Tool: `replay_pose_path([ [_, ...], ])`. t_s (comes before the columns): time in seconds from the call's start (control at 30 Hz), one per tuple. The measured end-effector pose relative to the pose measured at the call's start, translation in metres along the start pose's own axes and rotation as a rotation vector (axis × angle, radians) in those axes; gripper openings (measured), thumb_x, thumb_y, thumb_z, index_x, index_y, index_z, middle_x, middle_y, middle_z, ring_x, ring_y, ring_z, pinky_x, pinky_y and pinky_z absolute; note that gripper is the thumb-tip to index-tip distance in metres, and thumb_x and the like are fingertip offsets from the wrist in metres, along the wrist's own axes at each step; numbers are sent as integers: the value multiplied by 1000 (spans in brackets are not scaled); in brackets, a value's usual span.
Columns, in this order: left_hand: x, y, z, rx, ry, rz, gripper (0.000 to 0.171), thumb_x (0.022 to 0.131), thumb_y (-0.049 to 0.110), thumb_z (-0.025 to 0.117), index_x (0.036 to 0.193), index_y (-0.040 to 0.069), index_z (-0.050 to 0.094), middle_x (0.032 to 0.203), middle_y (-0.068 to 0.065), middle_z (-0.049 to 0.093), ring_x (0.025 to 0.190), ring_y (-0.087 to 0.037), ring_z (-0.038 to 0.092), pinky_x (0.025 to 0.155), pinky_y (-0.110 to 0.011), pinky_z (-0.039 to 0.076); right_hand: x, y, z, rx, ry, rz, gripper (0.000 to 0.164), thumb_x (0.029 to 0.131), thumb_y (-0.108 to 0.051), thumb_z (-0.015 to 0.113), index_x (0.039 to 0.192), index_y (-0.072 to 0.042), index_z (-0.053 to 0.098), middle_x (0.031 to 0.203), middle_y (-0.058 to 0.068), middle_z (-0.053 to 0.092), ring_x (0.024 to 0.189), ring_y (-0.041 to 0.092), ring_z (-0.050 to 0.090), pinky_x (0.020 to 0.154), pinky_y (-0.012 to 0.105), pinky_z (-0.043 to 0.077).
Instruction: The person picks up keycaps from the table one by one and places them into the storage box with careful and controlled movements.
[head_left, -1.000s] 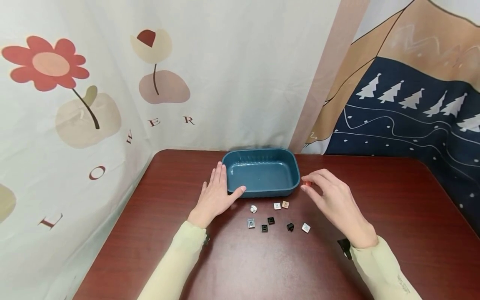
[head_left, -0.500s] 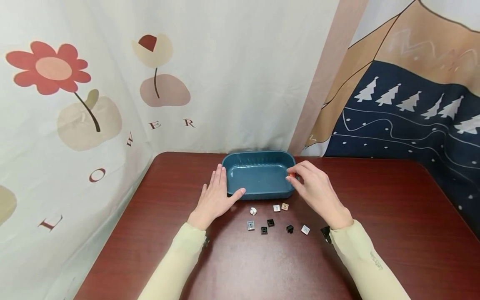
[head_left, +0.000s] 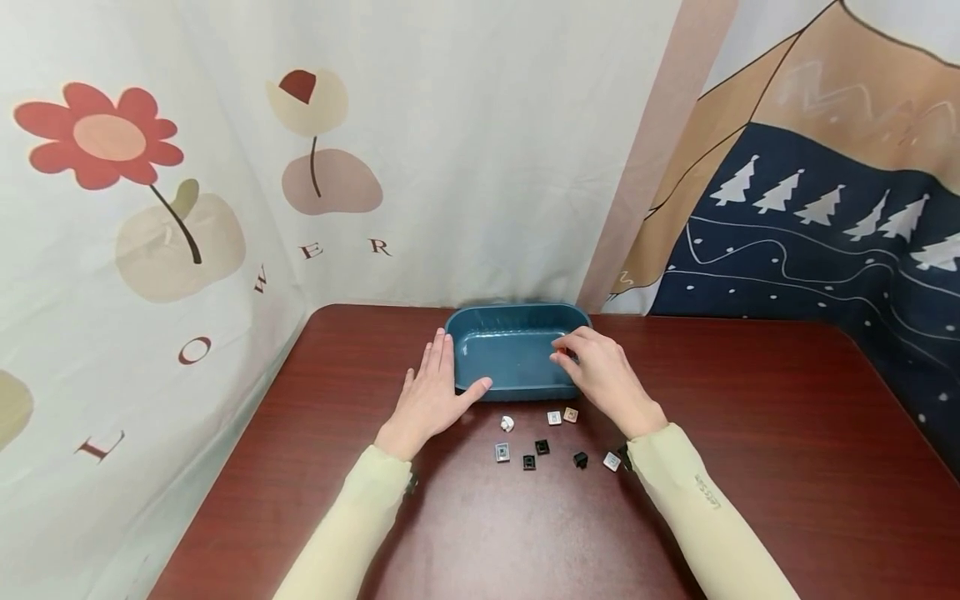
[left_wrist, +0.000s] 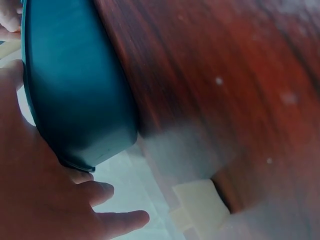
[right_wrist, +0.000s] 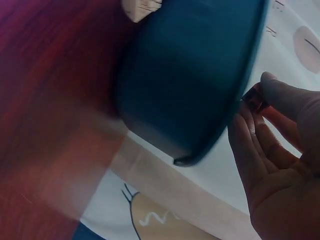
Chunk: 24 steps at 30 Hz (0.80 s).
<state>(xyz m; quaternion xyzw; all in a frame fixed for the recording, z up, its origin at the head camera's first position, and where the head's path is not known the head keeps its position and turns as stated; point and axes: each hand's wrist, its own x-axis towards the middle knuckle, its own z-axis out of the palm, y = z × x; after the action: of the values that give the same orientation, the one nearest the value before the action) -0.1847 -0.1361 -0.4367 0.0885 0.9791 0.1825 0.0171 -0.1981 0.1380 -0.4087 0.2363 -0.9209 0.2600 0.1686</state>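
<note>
In the head view a dark teal plastic basin (head_left: 498, 358) stands at the back of the table. My left hand (head_left: 429, 404) rests along its left side with straight fingers, the thumb reaching over the front rim. Above the basin's right part, my right hand (head_left: 607, 379) pinches a small red keycap (right_wrist: 256, 100) between thumb and fingertips. In front of the basin lie several loose keycaps, among them a white keycap (head_left: 554, 417), a tan keycap (head_left: 571, 415), a grey keycap (head_left: 502, 452) and a black keycap (head_left: 542, 447).
The dark red wooden table (head_left: 750, 433) extends to both sides of the basin. Right behind the basin hangs a pale printed curtain (head_left: 480, 167). A dark blue printed cloth (head_left: 810, 242) borders the table at the right back.
My right hand has moved left, from beside the basin to above its right part, carrying the red keycap. The left hand stays at the basin's left side.
</note>
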Motion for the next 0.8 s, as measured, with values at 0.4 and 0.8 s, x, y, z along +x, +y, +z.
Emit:
replay_pose_path([
  [0.4, 1, -1, 1, 7, -7, -11, 110, 82, 83, 31, 156, 8, 1, 162, -4, -5, 147, -25, 2, 109, -61, 19, 5, 6, 21, -30, -47, -8, 19, 85, -16, 75, 101, -4, 75, 87, 3, 63, 74, 14, 57, 62, 26, 50],
  [0.8, 0, -2, 1, 5, -15, -8, 110, 82, 84, 30, 156, 8, 1, 162, -4, -6, 147, -24, 2, 110, -60, 19, 11, 6, 26, -52, -125, 7, 20, 88, -23, 73, 100, -7, 77, 86, 2, 68, 76, 13, 60, 66, 29, 53],
])
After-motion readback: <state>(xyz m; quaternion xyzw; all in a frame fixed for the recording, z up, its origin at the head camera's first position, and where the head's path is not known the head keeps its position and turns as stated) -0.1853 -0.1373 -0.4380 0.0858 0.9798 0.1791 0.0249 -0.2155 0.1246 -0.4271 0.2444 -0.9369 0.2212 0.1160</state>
